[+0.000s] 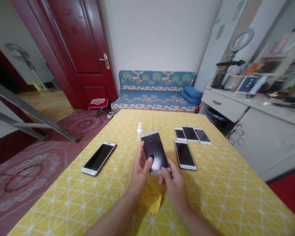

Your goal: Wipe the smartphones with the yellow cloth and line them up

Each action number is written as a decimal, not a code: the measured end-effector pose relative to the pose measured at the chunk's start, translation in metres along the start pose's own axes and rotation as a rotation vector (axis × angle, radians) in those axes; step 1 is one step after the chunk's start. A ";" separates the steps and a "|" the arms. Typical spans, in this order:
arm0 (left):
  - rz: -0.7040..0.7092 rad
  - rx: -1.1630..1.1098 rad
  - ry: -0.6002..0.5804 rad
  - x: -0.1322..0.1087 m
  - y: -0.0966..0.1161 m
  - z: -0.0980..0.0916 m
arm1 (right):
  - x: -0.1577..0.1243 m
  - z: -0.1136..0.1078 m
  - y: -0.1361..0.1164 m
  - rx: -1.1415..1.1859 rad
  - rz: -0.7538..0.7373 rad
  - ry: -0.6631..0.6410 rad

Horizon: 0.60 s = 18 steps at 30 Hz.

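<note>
Fingers of the left hand [139, 167] and right hand [175, 181] pinch one phone [154, 148] at its side and bottom edges, presumably steadying it screen-up above the worktop [211, 196].

Centre of frame: back of the held phone [156, 152] out of sight; left edge partly covered by the left hand [140, 168], lower right corner by the right hand [174, 180]. White bottle [140, 129], just above: lower right side obscured by the phone; any marking too small to read. Yellow item [151, 199], lower centre: upper part hidden by hands and phone; nature undetermined. Table [83, 209]: near side cut off by bottom edge, as are both forearms. Door [73, 39], upper left: top cut off. Fan [17, 52], upper left: blurred. Dresser [277, 141], right: cut off by right edge; articles on top blurred, several unidentifiable. Red object [288, 190], lower right: cut off, unidentified.
</note>
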<state>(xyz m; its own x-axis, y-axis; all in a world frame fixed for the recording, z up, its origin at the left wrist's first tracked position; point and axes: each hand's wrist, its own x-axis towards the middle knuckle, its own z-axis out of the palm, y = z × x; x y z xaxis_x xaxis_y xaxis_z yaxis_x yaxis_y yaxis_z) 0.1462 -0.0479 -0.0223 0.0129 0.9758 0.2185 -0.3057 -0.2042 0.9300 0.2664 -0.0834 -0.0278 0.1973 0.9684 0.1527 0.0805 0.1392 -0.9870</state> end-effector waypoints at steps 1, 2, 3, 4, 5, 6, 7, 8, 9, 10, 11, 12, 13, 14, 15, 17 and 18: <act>-0.037 -0.038 -0.045 -0.003 -0.003 0.002 | 0.005 -0.007 -0.003 0.058 0.017 0.067; -0.074 -0.060 -0.105 -0.005 -0.006 0.003 | 0.010 -0.016 -0.006 0.108 0.020 0.130; -0.111 -0.062 -0.176 -0.007 -0.009 0.004 | 0.016 -0.026 -0.007 0.147 0.020 0.188; -0.142 -0.052 -0.247 -0.008 -0.013 0.004 | 0.022 -0.038 -0.008 0.183 0.017 0.251; -0.164 -0.033 -0.305 -0.009 -0.017 0.003 | 0.028 -0.051 -0.007 0.214 0.018 0.304; -0.177 -0.011 -0.346 -0.009 -0.021 0.001 | 0.033 -0.064 -0.005 0.251 0.017 0.360; -0.186 0.006 -0.370 -0.008 -0.025 0.000 | 0.038 -0.078 -0.003 0.282 0.011 0.419; -0.195 0.018 -0.379 -0.007 -0.028 -0.001 | 0.041 -0.092 -0.001 0.287 0.011 0.477; -0.202 0.024 -0.377 -0.006 -0.031 -0.003 | 0.043 -0.106 0.001 0.271 0.021 0.540; -0.207 0.024 -0.370 -0.005 -0.032 -0.004 | 0.045 -0.119 0.003 0.240 0.036 0.596; -0.211 0.022 -0.362 -0.004 -0.033 -0.005 | 0.046 -0.132 0.004 0.217 0.033 0.660; -0.211 0.020 -0.355 -0.003 -0.034 -0.005 | 0.046 -0.143 0.006 0.190 0.029 0.713; -0.211 0.021 -0.350 -0.003 -0.034 -0.005 | 0.046 -0.152 0.008 0.169 0.028 0.762; -0.212 0.023 -0.346 -0.002 -0.033 -0.005 | 0.045 -0.160 0.011 0.149 0.033 0.803; -0.217 0.024 -0.344 -0.002 -0.033 -0.005 | 0.045 -0.166 0.014 0.128 0.047 0.829; -0.227 0.020 -0.339 -0.002 -0.033 -0.005 | 0.044 -0.172 0.022 0.083 0.090 0.851; -0.232 0.019 -0.338 -0.002 -0.033 -0.005 | 0.043 -0.172 0.026 0.062 0.110 0.845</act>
<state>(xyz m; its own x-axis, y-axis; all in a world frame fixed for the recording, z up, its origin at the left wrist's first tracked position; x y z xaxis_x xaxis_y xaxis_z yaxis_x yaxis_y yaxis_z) 0.1515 -0.0423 -0.0548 0.3925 0.9159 0.0843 -0.2405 0.0137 0.9706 0.4455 -0.0734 -0.0381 0.8655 0.5007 0.0178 -0.0306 0.0883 -0.9956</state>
